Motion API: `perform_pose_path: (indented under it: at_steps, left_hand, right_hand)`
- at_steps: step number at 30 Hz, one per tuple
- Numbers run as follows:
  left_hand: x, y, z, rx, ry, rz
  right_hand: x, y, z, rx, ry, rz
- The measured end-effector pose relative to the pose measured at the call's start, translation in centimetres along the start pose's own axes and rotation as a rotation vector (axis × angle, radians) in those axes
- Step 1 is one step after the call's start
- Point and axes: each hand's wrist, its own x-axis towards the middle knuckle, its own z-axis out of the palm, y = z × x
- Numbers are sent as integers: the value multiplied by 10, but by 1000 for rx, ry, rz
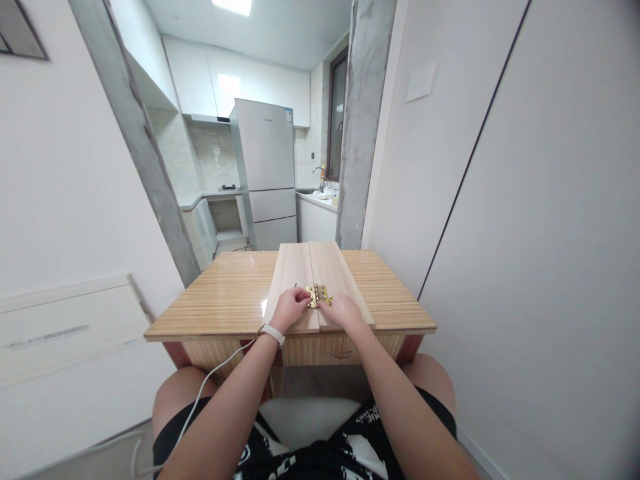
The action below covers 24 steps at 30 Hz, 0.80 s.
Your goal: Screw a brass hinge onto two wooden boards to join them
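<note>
A shiny brass-coloured hinge (317, 295) lies opened out flat across the seam between two pale wooden boards, the left board (290, 267) and the right board (331, 267). My left hand (291, 307) is at the hinge's left leaf, its thumb and fingers pinched together. Whatever is between those fingertips is too small to make out. A small dark tip shows just above that hand. My right hand (343, 310) rests on the right board, its curled fingers holding the hinge's right leaf near the lower edge. Its fingertips are partly hidden.
The boards lie side by side on a striped wooden table (220, 300) with a drawer (345, 353) at its front. A white cable (213, 373) runs from my left wrist down past my leg. A white wall (500, 267) stands close at the right. Behind the table is a refrigerator (267, 153).
</note>
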Motion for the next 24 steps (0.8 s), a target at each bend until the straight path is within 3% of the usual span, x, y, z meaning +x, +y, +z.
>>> perform_pose_path:
  at_steps: [7, 24]
  left_hand:
    - [1, 5, -1, 47, -59, -5]
    - [1, 4, -2, 105, -70, 96]
  right_hand:
    - [-4, -1, -4, 8, 3, -20]
    - [-6, 2, -3, 23, 7, -34]
